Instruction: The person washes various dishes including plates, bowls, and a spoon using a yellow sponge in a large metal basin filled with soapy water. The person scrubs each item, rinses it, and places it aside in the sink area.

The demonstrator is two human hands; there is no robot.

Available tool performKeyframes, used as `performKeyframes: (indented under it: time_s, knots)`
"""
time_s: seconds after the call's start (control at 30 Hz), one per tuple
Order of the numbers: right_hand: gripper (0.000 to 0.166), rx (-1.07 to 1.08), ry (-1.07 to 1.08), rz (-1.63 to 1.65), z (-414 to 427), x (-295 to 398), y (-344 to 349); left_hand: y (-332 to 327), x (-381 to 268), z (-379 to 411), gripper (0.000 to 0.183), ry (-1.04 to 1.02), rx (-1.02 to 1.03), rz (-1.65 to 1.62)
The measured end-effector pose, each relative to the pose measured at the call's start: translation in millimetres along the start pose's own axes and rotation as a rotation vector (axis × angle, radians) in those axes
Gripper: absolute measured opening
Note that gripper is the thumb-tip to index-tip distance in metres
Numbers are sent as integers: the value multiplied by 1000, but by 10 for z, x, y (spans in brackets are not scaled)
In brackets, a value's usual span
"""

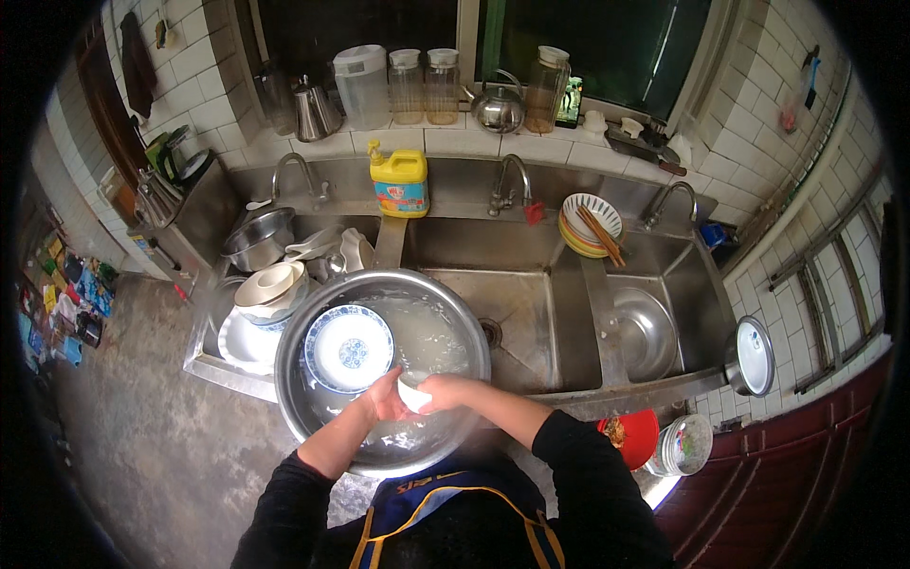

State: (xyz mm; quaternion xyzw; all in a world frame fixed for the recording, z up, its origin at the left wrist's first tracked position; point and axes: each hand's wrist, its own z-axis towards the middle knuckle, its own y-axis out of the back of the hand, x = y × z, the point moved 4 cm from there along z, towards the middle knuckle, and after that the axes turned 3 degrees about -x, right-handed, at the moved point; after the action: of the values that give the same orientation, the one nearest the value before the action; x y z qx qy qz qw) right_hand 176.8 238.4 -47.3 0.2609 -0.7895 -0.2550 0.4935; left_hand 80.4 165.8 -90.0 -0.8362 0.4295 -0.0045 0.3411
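A large round metal basin [478, 313] with cloudy water stands before me, overlapping the sink's front edge. Over its water both of my hands hold a small white bowl [411, 397]. My left hand [384, 395] grips its left side, and my right hand [444, 391] has the right side, its fingers partly hiding the rim. Left of the bowl, a blue-and-white patterned plate [353, 350] rests face up in the basin, close to my left hand.
Left of the basin, the sink compartment holds stacked bowls [266, 291] and a metal pot [260, 238]. A yellow detergent jug [399, 185] stands on the back ledge. Bowls with wooden chopsticks [601, 236] sit on the right divider. Below the counter is a red bucket [640, 435].
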Motion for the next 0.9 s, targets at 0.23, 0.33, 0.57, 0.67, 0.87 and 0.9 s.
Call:
performKeyframes:
  time_s: [0.23, 0.33, 0.57, 0.67, 0.87, 0.9]
  knots:
    - [37, -293, -143, 1551, -5, -62, -32, -113, 5, -70, 50, -339, -23, -321]
    - [46, -305, -360, 1366, 35, -124, 79, 55, 94, -108, 55, -283, 70, -323]
    - [38, -628, -460, -7, 239, -254, 171, 266, 140, -216, 50, -377, -114, -173]
    - [30, -543, -458, 202, 465, -423, 52, 377, 190, -71, 38, -451, -267, -72]
    - [26, -627, 60, 216, 294, 186, 26, 127, 59, -15, 30, -502, -154, -387]
    - [27, -675, 70, 132, 127, 378, 51, 153, 68, -22, 31, -476, -124, -445]
